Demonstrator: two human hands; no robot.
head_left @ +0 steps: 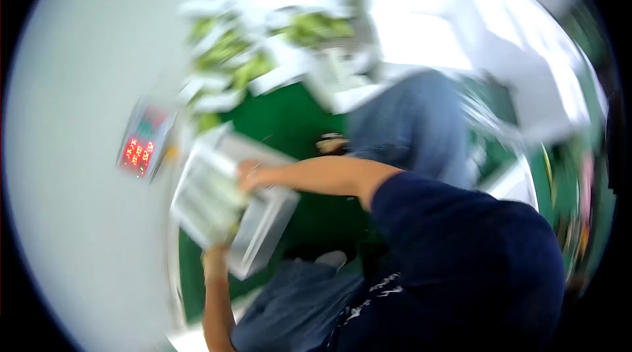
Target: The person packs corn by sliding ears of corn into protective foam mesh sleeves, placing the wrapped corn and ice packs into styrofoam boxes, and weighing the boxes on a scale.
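A pale, whitish-green stack of long flat pieces [210, 197] is tilted over an open white box [263, 230]; blur hides what the pieces are. My right hand [250, 176] grips the stack's upper right side, fingers curled against it. At the lower end my left hand [214, 261] closes on the same stack, its fingertips partly hidden. Both hands are smeared by motion. The box stands between my jeans-clad legs and the pale surface on the left.
A device with red lit digits [138, 153] sits to the left on the pale surface [72, 154]. Ahead are several white pieces with green bundles [227, 49]. Large white sheeting or bags [428, 36] lie at upper right. The floor [283, 115] is green.
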